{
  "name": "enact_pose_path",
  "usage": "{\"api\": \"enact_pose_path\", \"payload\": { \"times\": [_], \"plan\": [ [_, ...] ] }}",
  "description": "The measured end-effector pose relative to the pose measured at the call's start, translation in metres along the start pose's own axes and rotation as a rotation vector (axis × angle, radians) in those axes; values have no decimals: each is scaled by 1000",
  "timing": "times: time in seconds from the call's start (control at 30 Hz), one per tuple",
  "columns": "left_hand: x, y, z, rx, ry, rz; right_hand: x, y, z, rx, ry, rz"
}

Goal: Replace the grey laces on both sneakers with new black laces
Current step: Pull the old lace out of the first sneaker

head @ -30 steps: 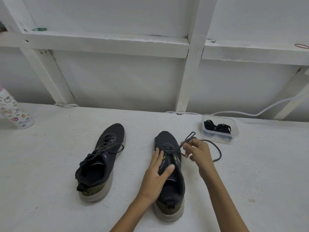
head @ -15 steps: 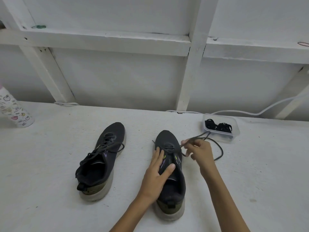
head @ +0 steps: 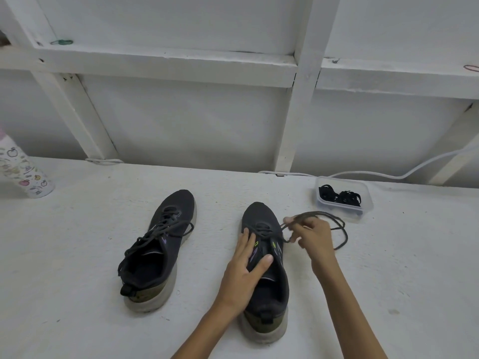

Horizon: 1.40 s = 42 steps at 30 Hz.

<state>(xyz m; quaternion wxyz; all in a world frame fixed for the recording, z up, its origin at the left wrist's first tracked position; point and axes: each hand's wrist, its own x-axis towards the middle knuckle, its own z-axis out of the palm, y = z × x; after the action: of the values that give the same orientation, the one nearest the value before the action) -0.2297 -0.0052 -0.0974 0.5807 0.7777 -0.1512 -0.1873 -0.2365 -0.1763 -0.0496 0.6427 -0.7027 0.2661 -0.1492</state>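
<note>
Grey lace (head: 329, 215) trails from the right-hand sneaker (head: 269, 294) on the white table (head: 77, 255), pinched in my right hand (head: 315, 238); my left hand (head: 245, 268) lies flat on the tongue, fingers straight, the other sneaker (head: 158, 252) laced alongside

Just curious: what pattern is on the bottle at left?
Bottle: small fruit drawings on white; head view.

wall (head: 181, 120): white panels | beams (head: 166, 66): white, crossed | surface (head: 77, 255): white, rough
</note>
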Motion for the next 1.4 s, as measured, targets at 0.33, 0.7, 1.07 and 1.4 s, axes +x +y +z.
{"api": "enact_pose_path", "payload": {
  "times": [0.33,0.7,1.07,1.4],
  "plan": [
    [-1,3,0,-2,-2,-19,-1,1,-3,-132,-213,9],
    [-3,5,-1,-23,-10,-40,16,0,-22,-52,34,-38],
    [11,4,-17,-55,147,48,-34,39,3,-76,-79,-19],
    [49,23,-34,594,81,183,-48,33,32,16,-262,-80]
  ]
}}
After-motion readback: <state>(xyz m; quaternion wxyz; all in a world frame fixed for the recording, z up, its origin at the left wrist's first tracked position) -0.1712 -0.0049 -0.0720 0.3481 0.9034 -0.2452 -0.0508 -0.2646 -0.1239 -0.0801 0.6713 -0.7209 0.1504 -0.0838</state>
